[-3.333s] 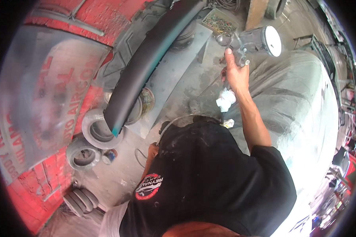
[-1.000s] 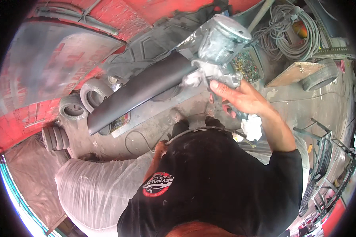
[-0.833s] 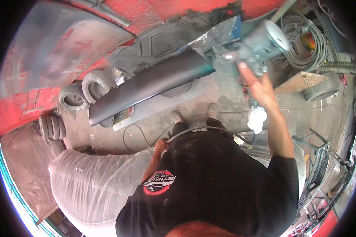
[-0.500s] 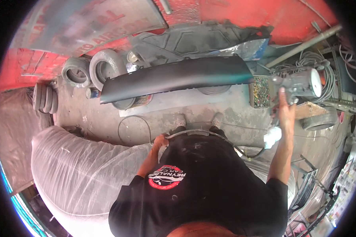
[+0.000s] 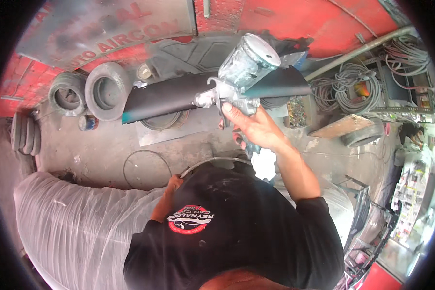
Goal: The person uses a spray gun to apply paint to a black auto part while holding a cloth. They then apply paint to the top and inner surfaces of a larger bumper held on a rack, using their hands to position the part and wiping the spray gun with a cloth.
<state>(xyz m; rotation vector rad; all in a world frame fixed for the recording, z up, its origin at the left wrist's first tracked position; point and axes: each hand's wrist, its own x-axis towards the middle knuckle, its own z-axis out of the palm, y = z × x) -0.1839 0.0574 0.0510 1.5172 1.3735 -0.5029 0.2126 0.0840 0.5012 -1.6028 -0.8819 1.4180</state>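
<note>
My right hand (image 5: 262, 127) is closed round the handle of a spray gun (image 5: 231, 92), raised in front of me with its nozzle pointing left. A paint-smeared metal cup (image 5: 249, 60) sits tilted on top of the gun. A white wad of cloth or paper (image 5: 264, 164) is wrapped at the handle's lower end. Low on the left, my left hand (image 5: 174, 183) grips the air hose (image 5: 208, 161), which arches across my front; its fingers are partly hidden. Beyond the gun lies a long black panel (image 5: 162, 98), greenish at its ends, its middle hidden by the gun and cup.
Tyres (image 5: 108, 91) lean by the red wall at the left. Plastic sheeting (image 5: 87, 217) covers a large shape on my left. Right of the panel are a box of small bits (image 5: 297, 113), coiled hoses (image 5: 355, 92), and a board (image 5: 344, 128) against a tyre. A metal frame (image 5: 360, 203) stands right.
My right hand has swung the spray gun from the far right to the middle, now overlapping the panel. The left hand still holds the hose. The view has shifted slightly.
</note>
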